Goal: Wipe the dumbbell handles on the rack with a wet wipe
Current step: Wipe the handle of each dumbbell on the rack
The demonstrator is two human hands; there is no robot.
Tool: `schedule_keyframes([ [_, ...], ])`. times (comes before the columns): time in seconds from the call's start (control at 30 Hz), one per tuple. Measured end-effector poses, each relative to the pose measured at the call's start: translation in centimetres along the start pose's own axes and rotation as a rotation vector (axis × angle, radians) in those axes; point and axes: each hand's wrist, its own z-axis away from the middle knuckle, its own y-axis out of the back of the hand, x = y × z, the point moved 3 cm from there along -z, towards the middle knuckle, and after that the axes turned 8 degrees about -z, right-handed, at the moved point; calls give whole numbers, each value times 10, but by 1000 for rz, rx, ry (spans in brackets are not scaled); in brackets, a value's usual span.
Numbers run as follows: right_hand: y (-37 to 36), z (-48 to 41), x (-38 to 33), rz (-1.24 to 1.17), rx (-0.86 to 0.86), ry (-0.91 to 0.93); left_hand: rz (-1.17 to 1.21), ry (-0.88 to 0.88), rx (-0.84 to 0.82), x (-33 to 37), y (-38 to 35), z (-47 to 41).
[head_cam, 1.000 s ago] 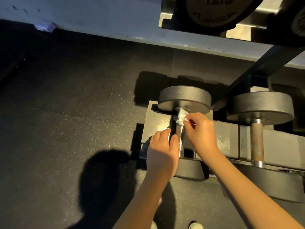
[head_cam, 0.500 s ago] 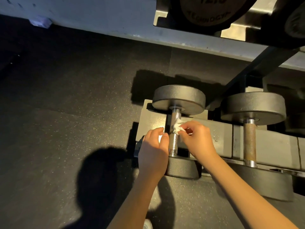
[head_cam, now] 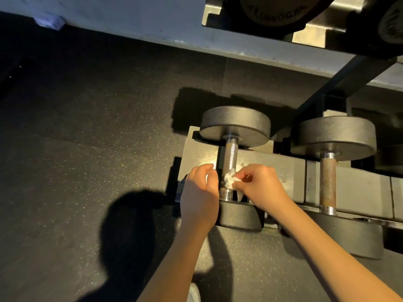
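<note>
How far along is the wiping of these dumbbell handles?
Likely done: most of the left dumbbell's handle, since the wet wipe has travelled from its far end. In hand: the right hand pinches the wipe at its near end. Left: the right dumbbell's rusty handle, untouched.

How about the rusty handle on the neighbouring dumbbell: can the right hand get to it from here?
Probably yes. The rusty handle lies bare, just right of the right hand, which pinches the wet wipe. Only flat rack shelf lies between them; nothing covers it.
</note>
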Motion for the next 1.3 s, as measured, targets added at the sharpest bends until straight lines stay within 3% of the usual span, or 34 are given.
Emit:
schedule_keyframes([
  [0.17,11,-20,-16,-110,303,149,8,-2,7,0,1,0],
  [0.3,-3,-11,-11,75,185,352,7,-28,23,1,1,0],
  [0.43,4,-1,5,161,-27,210,3,-44,28,3,2,1],
  [0.6,20,-27,-17,8,358,325,25,-34,47,4,4,3],
  [0.67,7,-32,-22,62,397,379,18,-31,48,4,4,3],
  [0.93,1,-21,-14,288,59,555,48,-32,70,2,3,3],
  [1.13,-1,-31,-17,297,166,551,50,-36,69,4,4,3],
  [1.3,1,-10,-6,305,-124,547,59,-60,85,5,4,2],
])
